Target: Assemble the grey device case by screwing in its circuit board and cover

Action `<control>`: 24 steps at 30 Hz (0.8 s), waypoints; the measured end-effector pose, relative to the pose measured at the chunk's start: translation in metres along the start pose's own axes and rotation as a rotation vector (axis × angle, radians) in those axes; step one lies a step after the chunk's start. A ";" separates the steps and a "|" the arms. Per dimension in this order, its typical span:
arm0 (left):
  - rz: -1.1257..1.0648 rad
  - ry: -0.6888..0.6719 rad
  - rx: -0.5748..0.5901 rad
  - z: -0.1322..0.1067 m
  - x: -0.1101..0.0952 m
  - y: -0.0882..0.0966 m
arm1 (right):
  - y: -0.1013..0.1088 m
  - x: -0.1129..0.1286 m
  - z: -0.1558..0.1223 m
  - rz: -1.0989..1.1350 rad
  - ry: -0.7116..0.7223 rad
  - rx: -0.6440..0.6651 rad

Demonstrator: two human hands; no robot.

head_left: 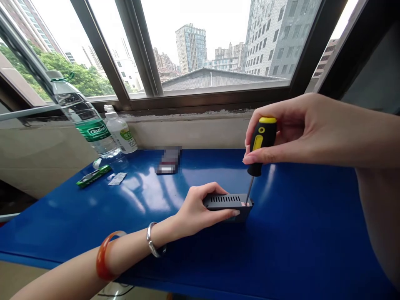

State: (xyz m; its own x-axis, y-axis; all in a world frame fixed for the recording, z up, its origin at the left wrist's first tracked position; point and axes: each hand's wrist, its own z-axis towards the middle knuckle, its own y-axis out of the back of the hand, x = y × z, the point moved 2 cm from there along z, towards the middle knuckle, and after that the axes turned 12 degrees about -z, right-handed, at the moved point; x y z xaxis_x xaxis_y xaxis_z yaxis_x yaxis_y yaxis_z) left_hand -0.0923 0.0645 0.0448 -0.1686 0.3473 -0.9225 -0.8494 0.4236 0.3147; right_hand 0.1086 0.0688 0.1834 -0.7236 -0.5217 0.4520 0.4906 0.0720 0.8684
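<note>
A dark grey metal box [225,199] with a row of vent slots stands on its edge on the blue table [296,233]. My left hand [200,210] is closed around its left part, thumb along the near face and fingers behind. In my right hand [281,133] is a black and yellow screwdriver [261,143], gripped by the handle and nearly upright. Its shaft comes down to the right end of the box's top side, where the tip meets a small white and red sticker [246,204]. The tip itself is too small to make out clearly.
A large water bottle [90,121] and a smaller white bottle [120,131] stand at the back left. Near them lie a green packet [93,176] and a small white sachet [118,178]. A blurred dark flat object [169,160] lies by the wall under the window.
</note>
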 end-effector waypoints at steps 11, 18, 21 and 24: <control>-0.019 0.011 -0.010 0.000 -0.002 -0.001 | -0.006 0.011 -0.001 -0.213 -0.158 -0.118; -0.013 0.009 -0.004 0.000 0.000 -0.001 | -0.012 0.016 0.003 -0.281 -0.241 -0.289; -0.014 0.019 -0.003 0.000 0.000 -0.001 | -0.014 0.016 0.004 -0.286 -0.261 -0.288; -0.009 0.021 -0.003 0.000 -0.002 -0.001 | -0.015 0.016 0.003 -0.248 -0.233 -0.247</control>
State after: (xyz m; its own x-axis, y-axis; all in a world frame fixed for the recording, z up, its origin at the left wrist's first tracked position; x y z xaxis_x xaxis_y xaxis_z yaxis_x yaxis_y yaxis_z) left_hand -0.0909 0.0637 0.0462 -0.1716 0.3256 -0.9298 -0.8526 0.4237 0.3057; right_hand 0.0884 0.0615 0.1782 -0.9109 -0.2897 0.2937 0.3686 -0.2522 0.8947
